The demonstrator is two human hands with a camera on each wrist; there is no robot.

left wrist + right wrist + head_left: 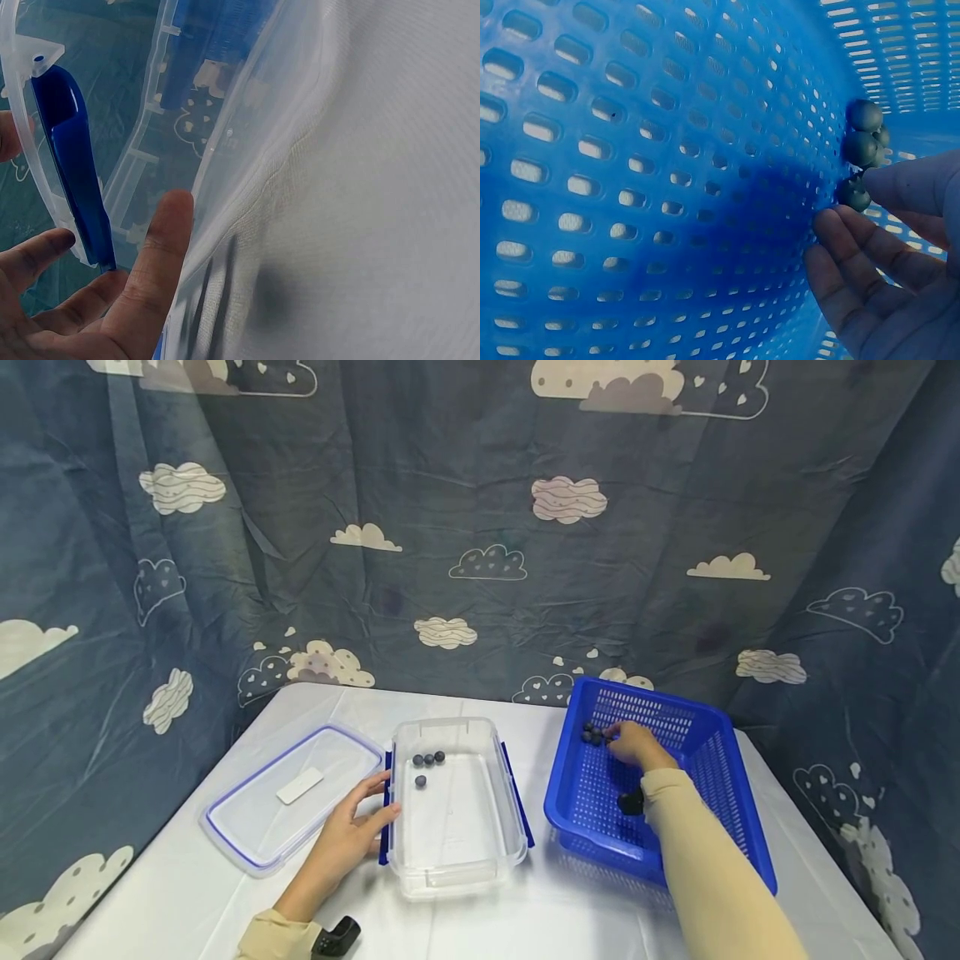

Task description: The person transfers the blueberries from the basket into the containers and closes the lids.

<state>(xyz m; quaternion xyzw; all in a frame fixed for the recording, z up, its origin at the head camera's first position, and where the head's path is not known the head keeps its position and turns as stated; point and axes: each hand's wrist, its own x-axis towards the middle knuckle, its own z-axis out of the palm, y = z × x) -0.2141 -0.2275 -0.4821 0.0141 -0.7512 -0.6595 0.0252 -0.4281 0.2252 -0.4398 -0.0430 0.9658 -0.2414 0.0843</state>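
Observation:
My right hand (640,747) reaches into a blue perforated basket (551,808). Thumb and fingertips pinch a blueberry (853,195) by the basket's wall, and several more blueberries (862,148) cluster beside it. On the left, a clear plastic box (457,827) with blue side latches stands lidless, several blueberries (429,760) lying in its far left part. Against its left side rests my left hand (347,843), fingers spread about the blue latch (79,165) and touching the box. How firmly they press cannot be told.
A clear lid (262,810) with a blue seal lies left of the box, a white label (300,785) on it. White cloth (480,927) covers the table. Dark blue curtains (480,602) with cloud prints hang behind and at both sides.

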